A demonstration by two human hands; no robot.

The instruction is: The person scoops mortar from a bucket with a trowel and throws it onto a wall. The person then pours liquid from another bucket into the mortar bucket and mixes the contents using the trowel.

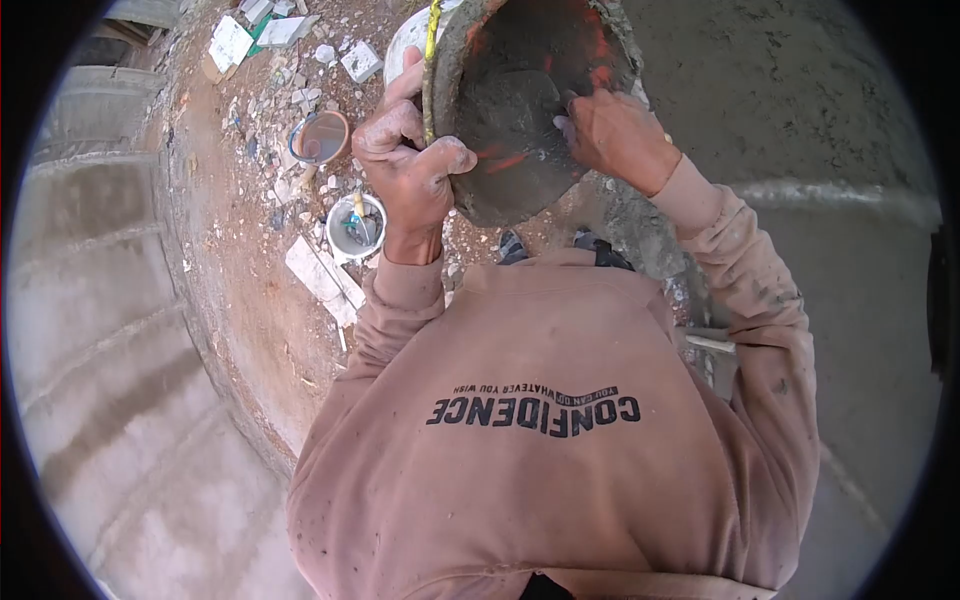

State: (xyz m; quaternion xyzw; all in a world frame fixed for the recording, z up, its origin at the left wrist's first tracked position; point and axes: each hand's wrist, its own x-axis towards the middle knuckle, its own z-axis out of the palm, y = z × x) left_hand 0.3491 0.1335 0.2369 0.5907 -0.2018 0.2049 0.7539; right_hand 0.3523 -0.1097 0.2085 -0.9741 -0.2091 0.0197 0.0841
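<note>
A bucket (466, 190) with grey mortar-smeared walls and orange patches is tilted, its mouth facing me. Wet grey mortar (510, 100) lies inside it. My left hand (408, 165), dusted with dried mortar, is closed on the bucket's left rim beside a yellow strip (432, 60). My right hand (622, 138) is curled at the right side of the bucket's mouth, reaching inside. Its fingers are bent closed; whatever they hold is hidden or blends into the mortar.
Rubble and broken tile pieces (285, 32) litter the dirt ground to the left. A small orange-brown bucket (345, 130) and a white pail (335, 238) holding a tool stand there. Wet grey plaster covers a wall (780, 90) at right.
</note>
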